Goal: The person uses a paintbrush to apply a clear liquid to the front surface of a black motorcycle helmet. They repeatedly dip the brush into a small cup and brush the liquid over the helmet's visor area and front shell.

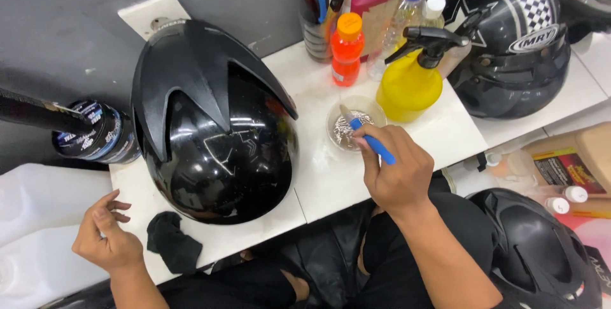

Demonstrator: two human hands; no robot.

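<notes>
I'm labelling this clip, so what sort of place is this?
Probably a helmet cleaning or repair bench: several helmets on a white counter, a yellow spray bottle, and a brush in the right hand.

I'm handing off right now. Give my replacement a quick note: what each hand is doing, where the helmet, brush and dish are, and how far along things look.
Right hand: gripping a blue-handled brush, tip dipped in the small clear dish on the white counter.
Left hand: empty, fingers loosely curled, at the counter's left edge beside the black cloth.
Glossy black helmet: on the counter between the hands, untouched.
Yellow spray bottle stands behind the dish.
Done: brush loaded or loading. Left: nothing visibly applied to the helmet yet.
</notes>
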